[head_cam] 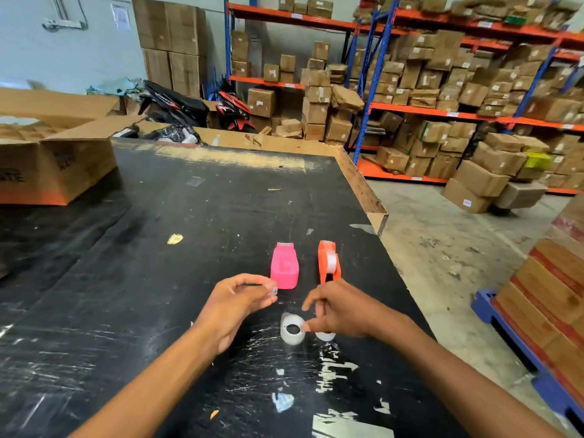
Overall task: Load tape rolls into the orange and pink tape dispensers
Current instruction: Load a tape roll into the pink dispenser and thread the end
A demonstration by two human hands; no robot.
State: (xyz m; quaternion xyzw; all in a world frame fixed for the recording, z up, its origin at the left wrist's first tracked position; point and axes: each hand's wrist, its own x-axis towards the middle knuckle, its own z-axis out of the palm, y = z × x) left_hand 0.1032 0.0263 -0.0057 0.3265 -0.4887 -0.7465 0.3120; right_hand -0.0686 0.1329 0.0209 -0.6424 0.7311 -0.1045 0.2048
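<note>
- A black table [177,279] filled the near view, scuffed and flecked with white scraps.
- The pink dispenser [284,267] lay on the table, its cutter end pointing away from the person.
- The orange dispenser [328,262] stood just to the right of the pink dispenser, apart from it, with a clear roll showing in its body.
- A loose tape roll [292,329] lay flat on the table, nearer the person than the pink dispenser, its hole facing up.
- A second roll [325,336] lay just to the right of the first, mostly hidden under the right hand.
- The left hand [235,306] hovered near-left of the pink dispenser, thumb and fingers pinched on a small clear piece [273,290] at the fingertips; what the piece was could not be told.
- That piece sat just off the near end of the pink dispenser; whether it touched could not be told.
- The right hand [339,311] was near-right of the pink dispenser, just in front of the orange dispenser, fingers loosely curled.
- Its thumb tip met the right edge of the loose tape roll, with no full grasp visible.
- The two hands were apart, with the tape roll lying below the gap between them.
- A cardboard box [60,162] sat on the table far to the left of the pink dispenser.
- Shelves [410,109] stacked with brown parcels stood well beyond the pink dispenser.
</note>
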